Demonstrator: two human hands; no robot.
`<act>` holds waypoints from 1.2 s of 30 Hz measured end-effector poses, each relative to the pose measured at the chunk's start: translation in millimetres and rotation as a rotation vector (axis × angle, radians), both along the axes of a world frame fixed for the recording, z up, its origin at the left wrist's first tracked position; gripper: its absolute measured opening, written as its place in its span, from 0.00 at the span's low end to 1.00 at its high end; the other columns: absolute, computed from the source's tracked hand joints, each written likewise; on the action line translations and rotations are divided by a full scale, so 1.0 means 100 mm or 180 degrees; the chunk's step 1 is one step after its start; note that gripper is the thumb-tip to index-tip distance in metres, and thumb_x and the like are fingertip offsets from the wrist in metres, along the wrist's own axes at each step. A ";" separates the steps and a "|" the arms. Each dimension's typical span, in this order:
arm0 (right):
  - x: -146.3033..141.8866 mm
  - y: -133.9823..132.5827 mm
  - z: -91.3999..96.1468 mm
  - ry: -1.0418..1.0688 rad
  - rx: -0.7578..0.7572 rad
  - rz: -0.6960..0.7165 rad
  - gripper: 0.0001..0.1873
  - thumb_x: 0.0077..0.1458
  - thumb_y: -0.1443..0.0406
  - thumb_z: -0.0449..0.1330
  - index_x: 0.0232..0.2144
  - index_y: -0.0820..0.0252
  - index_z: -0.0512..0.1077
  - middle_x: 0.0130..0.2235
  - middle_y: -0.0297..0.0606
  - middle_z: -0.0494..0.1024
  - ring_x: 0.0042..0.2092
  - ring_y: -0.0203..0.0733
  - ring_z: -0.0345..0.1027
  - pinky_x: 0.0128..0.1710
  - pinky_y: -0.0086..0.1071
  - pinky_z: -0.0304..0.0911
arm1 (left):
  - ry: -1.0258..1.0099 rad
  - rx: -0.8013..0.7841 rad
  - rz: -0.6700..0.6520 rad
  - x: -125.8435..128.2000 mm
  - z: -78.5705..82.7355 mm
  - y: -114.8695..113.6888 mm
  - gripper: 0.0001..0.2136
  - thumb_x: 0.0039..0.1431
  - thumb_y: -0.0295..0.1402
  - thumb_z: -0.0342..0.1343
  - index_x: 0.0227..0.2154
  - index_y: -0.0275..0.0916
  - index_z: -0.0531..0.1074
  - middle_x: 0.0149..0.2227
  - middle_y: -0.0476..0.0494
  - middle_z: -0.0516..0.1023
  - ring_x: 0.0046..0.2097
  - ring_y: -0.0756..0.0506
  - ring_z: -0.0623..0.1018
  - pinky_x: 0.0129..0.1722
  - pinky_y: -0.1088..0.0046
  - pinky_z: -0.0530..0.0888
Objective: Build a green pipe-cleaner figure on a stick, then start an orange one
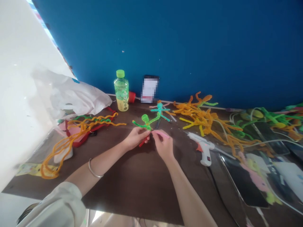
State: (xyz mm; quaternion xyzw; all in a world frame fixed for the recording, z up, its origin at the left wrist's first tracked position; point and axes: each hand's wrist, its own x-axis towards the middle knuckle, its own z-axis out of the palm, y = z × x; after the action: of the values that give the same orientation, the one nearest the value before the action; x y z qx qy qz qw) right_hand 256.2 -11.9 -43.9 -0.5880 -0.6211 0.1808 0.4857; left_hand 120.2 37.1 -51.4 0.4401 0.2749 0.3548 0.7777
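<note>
a deep blue wall (165,41) fills the top of our view, and a white wall (21,94) slants down the left side. the brown surface (139,189) meets the blue wall at its far edge, and its near edge passes under our forearms. a heap of orange pipe cleaners (203,121) lies right of centre, with a white glue gun (201,148) on the surface just below it. a white plastic bag (71,94) and wavy orange pipe cleaners (82,132) lie to the left, well apart from our hands. a green-capped bottle (121,91) and a phone (149,89) with a blurred screen stand by the blue wall.

both forearms reach forward and inward, a pale sleeve (54,205) at the left one and a metal bangle (93,168) around it. our hands nearly meet at the middle of the surface, with the glue gun to their right. the left hand (136,138) curls around a red piece (143,142) at the base of a green pipe-cleaner figure (145,123), which stands up just past the fingers. the right hand (163,145) pinches a pink pipe cleaner (161,134). a teal pipe-cleaner figure (159,110) lies just beyond them.
</note>
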 end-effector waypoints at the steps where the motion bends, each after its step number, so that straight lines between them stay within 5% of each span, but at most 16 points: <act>1: -0.02 0.01 0.00 0.0385 -0.0210 -0.0033 0.12 0.53 0.61 0.53 0.25 0.60 0.71 0.26 0.38 0.74 0.29 0.38 0.67 0.30 0.32 0.62 | 0.0113 0.0139 0.0016 0.00 0.01 -0.01 0.15 0.47 0.40 0.58 0.31 0.31 0.69 0.20 0.51 0.67 0.20 0.57 0.66 0.19 0.82 0.63; 5: -0.04 0.04 0.01 0.1994 -0.1056 0.0148 0.16 0.47 0.56 0.58 0.16 0.62 0.66 0.16 0.32 0.66 0.16 0.30 0.55 0.15 0.26 0.51 | 0.0563 0.0695 0.0192 0.00 0.06 -0.04 0.16 0.49 0.42 0.55 0.31 0.32 0.68 0.20 0.51 0.67 0.19 0.56 0.67 0.18 0.81 0.64; 8: -0.05 0.05 0.03 0.2419 -0.1257 0.0147 0.17 0.43 0.56 0.61 0.16 0.63 0.66 0.15 0.30 0.64 0.14 0.28 0.51 0.12 0.25 0.46 | 0.0662 0.0697 0.0329 0.00 0.06 -0.05 0.15 0.48 0.42 0.56 0.28 0.31 0.69 0.20 0.49 0.69 0.19 0.54 0.70 0.20 0.79 0.68; 11: -0.07 0.02 0.05 0.1799 -0.1015 -0.0058 0.15 0.44 0.56 0.60 0.19 0.63 0.70 0.17 0.34 0.69 0.17 0.31 0.58 0.14 0.26 0.54 | 0.0576 0.0505 0.0551 0.03 0.02 -0.03 0.15 0.46 0.41 0.58 0.26 0.31 0.70 0.20 0.48 0.71 0.21 0.52 0.72 0.25 0.74 0.72; 15: -0.11 -0.02 0.06 0.0567 -0.0375 -0.0144 0.09 0.48 0.62 0.57 0.28 0.61 0.74 0.29 0.40 0.78 0.29 0.40 0.71 0.29 0.33 0.67 | 0.0521 0.0421 0.0809 0.04 -0.04 0.00 0.13 0.44 0.39 0.59 0.24 0.32 0.70 0.21 0.47 0.73 0.23 0.51 0.74 0.28 0.73 0.74; 25: 0.01 -0.08 0.06 -0.2172 0.0644 0.0094 0.11 0.56 0.69 0.50 0.35 0.59 0.72 0.34 0.41 0.77 0.36 0.42 0.69 0.36 0.34 0.61 | 0.0812 0.0674 0.0937 0.03 -0.18 0.04 0.12 0.45 0.39 0.59 0.22 0.32 0.71 0.22 0.44 0.75 0.24 0.49 0.75 0.28 0.74 0.72; 31: 0.08 -0.07 0.10 -0.2279 0.0973 0.0281 0.11 0.56 0.71 0.50 0.36 0.61 0.72 0.38 0.42 0.76 0.41 0.43 0.68 0.42 0.37 0.59 | 0.0915 0.0643 0.0796 0.01 -0.09 0.02 0.13 0.45 0.39 0.59 0.22 0.31 0.71 0.20 0.44 0.74 0.22 0.50 0.73 0.24 0.76 0.71; 36: 0.09 -0.03 0.07 -0.1153 0.0537 0.0127 0.07 0.54 0.66 0.54 0.29 0.60 0.72 0.31 0.38 0.77 0.33 0.40 0.70 0.37 0.34 0.62 | 0.0883 0.0544 0.0466 0.00 -0.02 0.02 0.14 0.45 0.41 0.58 0.21 0.31 0.69 0.17 0.49 0.70 0.18 0.54 0.69 0.19 0.79 0.66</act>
State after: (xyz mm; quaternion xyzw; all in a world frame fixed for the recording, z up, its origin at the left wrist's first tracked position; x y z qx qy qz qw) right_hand 265.6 -14.7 -36.8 -0.5557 -0.7227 0.0290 0.4099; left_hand 120.1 38.8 -53.1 0.5282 0.3797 0.3683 0.6642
